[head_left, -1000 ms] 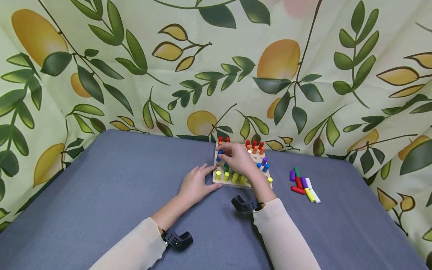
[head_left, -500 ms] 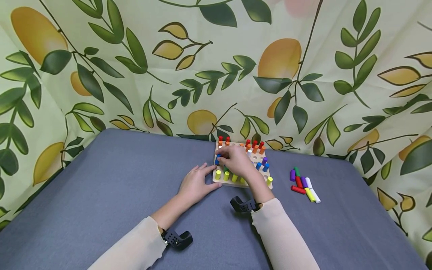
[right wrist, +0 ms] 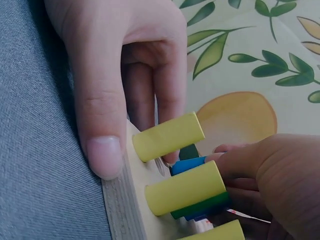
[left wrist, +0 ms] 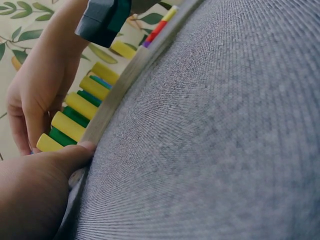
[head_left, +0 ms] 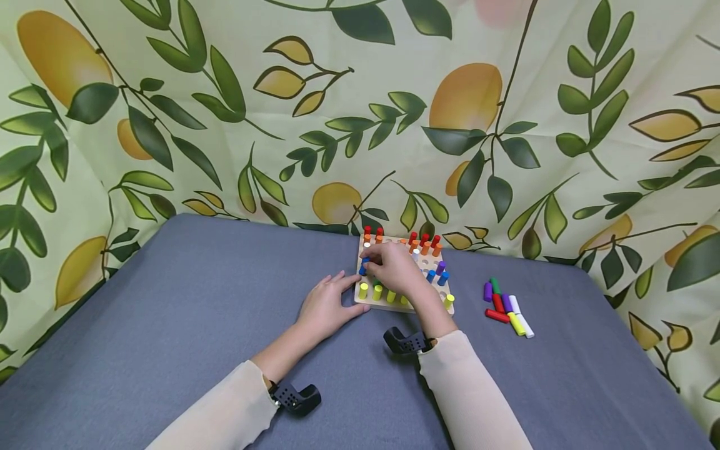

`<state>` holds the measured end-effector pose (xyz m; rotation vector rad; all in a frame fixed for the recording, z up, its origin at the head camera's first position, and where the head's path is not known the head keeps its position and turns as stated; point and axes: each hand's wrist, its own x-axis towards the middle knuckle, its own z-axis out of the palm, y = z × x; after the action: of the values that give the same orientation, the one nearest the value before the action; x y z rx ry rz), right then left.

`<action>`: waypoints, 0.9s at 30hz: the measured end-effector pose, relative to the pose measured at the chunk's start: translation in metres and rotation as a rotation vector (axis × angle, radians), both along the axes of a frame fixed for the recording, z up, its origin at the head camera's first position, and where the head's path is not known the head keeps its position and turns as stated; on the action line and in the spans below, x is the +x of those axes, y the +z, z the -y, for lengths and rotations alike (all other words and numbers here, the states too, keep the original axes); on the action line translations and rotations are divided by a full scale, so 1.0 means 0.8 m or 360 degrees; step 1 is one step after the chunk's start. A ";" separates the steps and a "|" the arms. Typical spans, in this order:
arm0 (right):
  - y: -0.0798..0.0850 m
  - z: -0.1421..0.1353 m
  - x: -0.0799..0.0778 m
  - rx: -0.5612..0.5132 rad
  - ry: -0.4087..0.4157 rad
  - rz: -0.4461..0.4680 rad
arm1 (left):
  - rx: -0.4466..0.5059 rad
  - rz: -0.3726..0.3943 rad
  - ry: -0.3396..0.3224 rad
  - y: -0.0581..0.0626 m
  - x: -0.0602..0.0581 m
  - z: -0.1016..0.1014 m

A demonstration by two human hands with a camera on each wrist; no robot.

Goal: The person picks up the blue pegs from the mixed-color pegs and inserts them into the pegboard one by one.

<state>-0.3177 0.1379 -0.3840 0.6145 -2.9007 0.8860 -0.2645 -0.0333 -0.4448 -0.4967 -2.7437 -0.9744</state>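
A wooden pegboard (head_left: 394,307) lies on the table with coloured pegs standing in it. My right hand (head_left: 398,267) reaches over it and pinches a blue peg (head_left: 363,267) between thumb and fingers, close over the board's left side. The lower end of this peg is near the row behind the yellow pegs (right wrist: 185,189). My left hand (head_left: 323,310) steadies the near left corner, its thumb (right wrist: 102,145) pressed along the front edge and its fingers stretched along the left side. Behind the yellow row, green pegs (left wrist: 76,116) show in the left wrist view.
To the right of the board lie several loose pegs: a red peg (head_left: 497,316), a yellow peg (head_left: 516,325), a green peg (head_left: 495,286), and white and purple ones. Red pegs (head_left: 424,240) stand in the back row. A patterned cloth (head_left: 360,112) hangs behind the grey table (head_left: 225,294).
My right hand has moved slightly left and toward me, bringing the blue peg lower at the board's left side. My left hand has stayed at the corner.
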 end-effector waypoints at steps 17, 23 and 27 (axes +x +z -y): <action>-0.002 -0.004 -0.002 0.0016 0.0014 0.0017 | -0.0019 0.0047 0.0033 0.001 0.001 -0.001; -0.001 -0.004 -0.002 0.0000 -0.0026 0.0076 | -0.0019 0.0043 0.0027 0.001 0.001 -0.001; -0.002 -0.004 -0.002 -0.0007 -0.0049 0.0095 | -0.0015 0.0038 0.0013 0.002 0.000 -0.001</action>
<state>-0.3192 0.1412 -0.3854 0.5505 -2.9513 0.9229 -0.2644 -0.0324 -0.4434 -0.4780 -2.7708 -0.9720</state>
